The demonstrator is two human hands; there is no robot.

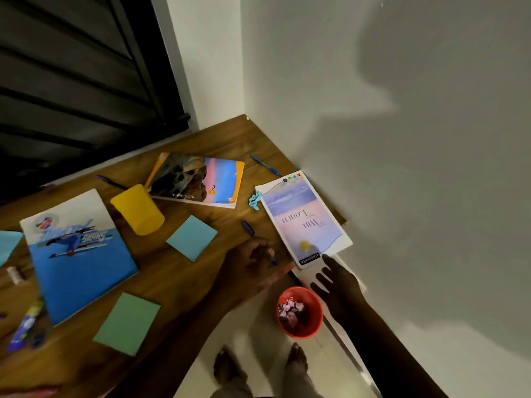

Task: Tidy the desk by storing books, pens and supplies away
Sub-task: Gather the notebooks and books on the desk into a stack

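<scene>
Your right hand [336, 285] is spread wide, fingertips at the near edge of the pink notebook [304, 216]. The notebook lies flat on the desk [178, 282] by the wall. Your left hand [253, 254], at 9 o'clock of the right, is curled at the near end of a dark blue pen [247, 227]. It's blurred, so I cannot tell if it grips. Yellow cup [138, 209] sits at 10 o'clock of the left hand, red bin [300, 311] on the floor at 5 o'clock.
</scene>
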